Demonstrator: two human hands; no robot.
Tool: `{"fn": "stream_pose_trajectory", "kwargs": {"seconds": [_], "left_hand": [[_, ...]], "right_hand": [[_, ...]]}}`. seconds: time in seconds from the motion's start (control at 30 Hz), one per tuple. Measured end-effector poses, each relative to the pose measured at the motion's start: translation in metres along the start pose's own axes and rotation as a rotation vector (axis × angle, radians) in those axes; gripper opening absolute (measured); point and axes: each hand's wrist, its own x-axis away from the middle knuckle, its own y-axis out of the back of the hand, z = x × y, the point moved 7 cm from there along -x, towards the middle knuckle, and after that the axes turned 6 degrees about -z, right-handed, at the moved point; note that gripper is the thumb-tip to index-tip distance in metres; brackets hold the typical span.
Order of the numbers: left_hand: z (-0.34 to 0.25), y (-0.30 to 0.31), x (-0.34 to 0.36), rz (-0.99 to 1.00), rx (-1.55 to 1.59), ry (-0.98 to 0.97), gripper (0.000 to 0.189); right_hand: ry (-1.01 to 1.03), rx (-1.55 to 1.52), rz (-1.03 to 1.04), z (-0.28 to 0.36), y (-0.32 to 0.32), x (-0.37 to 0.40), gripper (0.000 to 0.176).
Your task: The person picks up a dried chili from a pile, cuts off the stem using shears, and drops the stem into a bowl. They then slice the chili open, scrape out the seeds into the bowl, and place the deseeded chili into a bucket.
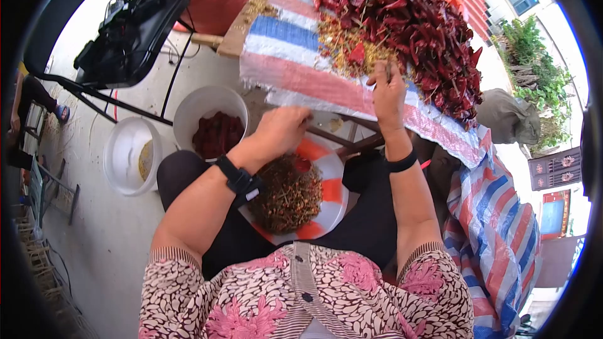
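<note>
Head view: right hand (pixel 388 91) touches chillies (pixel 408 19) lying every which way.

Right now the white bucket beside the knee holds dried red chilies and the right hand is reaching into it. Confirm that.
One part is wrong. The white bucket does hold dried red chilies, but the right hand is not in it: the head view shows it up on the striped sheet, at the edge of the chili pile.
</note>
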Motion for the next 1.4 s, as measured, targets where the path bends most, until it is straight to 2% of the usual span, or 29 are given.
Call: {"fn": "stream_pose_trajectory", "kwargs": {"seconds": [0.03,0.07,0.1,0.17,0.2,0.23,0.3,0.33,0.37,0.4,0.47,0.57,0.63,0.7,0.73,0.83,0.87,0.97,1.0,1.2,1.3,1.4], "left_hand": [[0.001,0.003,-0.002,-0.023,-0.034,0.05,0.017],[0.005,0.007,-0.003,-0.096,0.001,0.012,0.017],[0.008,0.013,-0.004,-0.125,-0.021,0.029,0.018],[0.014,0.022,-0.002,-0.055,-0.112,0.128,0.018],[0.016,0.026,-0.002,-0.039,-0.169,0.138,0.019],[0.019,0.028,0.001,-0.026,-0.223,0.151,0.02],[0.026,0.028,0.006,0.053,-0.26,0.161,0.022],[0.028,0.027,0.012,0.089,-0.278,0.168,0.023],[0.028,0.027,0.017,0.116,-0.285,0.193,0.023],[0.028,0.029,0.02,0.141,-0.297,0.211,0.023],[0.029,0.032,0.026,0.164,-0.325,0.219,0.024],[0.037,0.039,0.035,0.22,-0.342,0.267,0.024],[0.045,0.042,0.043,0.218,-0.347,0.295,0.024],[0.051,0.043,0.051,0.223,-0.358,0.314,0.023],[0.054,0.044,0.055,0.226,-0.365,0.318,0.022],[0.06,0.048,0.066,0.233,-0.359,0.319,0.02],[0.062,0.049,0.07,0.234,-0.353,0.317,0.02],[0.067,0.052,0.078,0.263,-0.357,0.358,0.018],[0.069,0.053,0.081,0.253,-0.353,0.349,0.018],[0.07,0.062,0.08,0.237,-0.352,0.323,0.019],[0.069,0.06,0.079,0.252,-0.329,0.315,0.02],[0.065,0.052,0.084,0.324,-0.242,0.278,0.023]], "right_hand": [[-0.046,-0.067,0.017,0.007,0.0,0.009,0.021],[-0.034,-0.053,0.04,0.027,-0.001,0.019,0.022],[-0.105,-0.122,0.071,0.038,-0.004,0.034,0.022],[-0.173,-0.229,0.028,0.054,-0.015,0.073,0.022],[-0.291,-0.32,0.024,0.043,-0.025,0.098,0.022],[-0.422,-0.378,0.041,0.027,-0.038,0.126,0.022],[-0.569,-0.258,0.09,-0.03,-0.064,0.186,0.02],[-0.772,-0.198,0.153,-0.075,-0.079,0.225,0.019],[-0.906,-0.062,0.349,-0.113,-0.089,0.269,0.017],[-1.073,-0.067,0.446,-0.154,-0.096,0.314,0.016],[-1.049,0.261,0.709,-0.214,-0.1,0.363,0.016],[-0.795,0.662,0.67,-0.239,-0.107,0.368,0.017],[-0.928,0.573,0.74,-0.229,-0.113,0.363,0.022],[-0.935,0.546,0.748,-0.191,-0.114,0.34,0.03],[-0.646,0.723,1.102,-0.17,-0.123,0.329,0.044],[-0.477,0.622,1.102,-0.258,-0.132,0.373,0.051],[-0.492,0.624,1.151,-0.278,-0.134,0.387,0.049],[-0.468,0.686,1.038,-0.29,-0.135,0.39,0.043],[-0.511,0.678,0.989,-0.288,-0.138,0.384,0.036],[-0.56,0.624,0.948,-0.253,-0.14,0.362,0.021],[-0.418,0.371,0.976,-0.224,-0.151,0.338,0.018],[-0.139,0.5,1.066,-0.145,-0.154,0.291,0.017]]}}
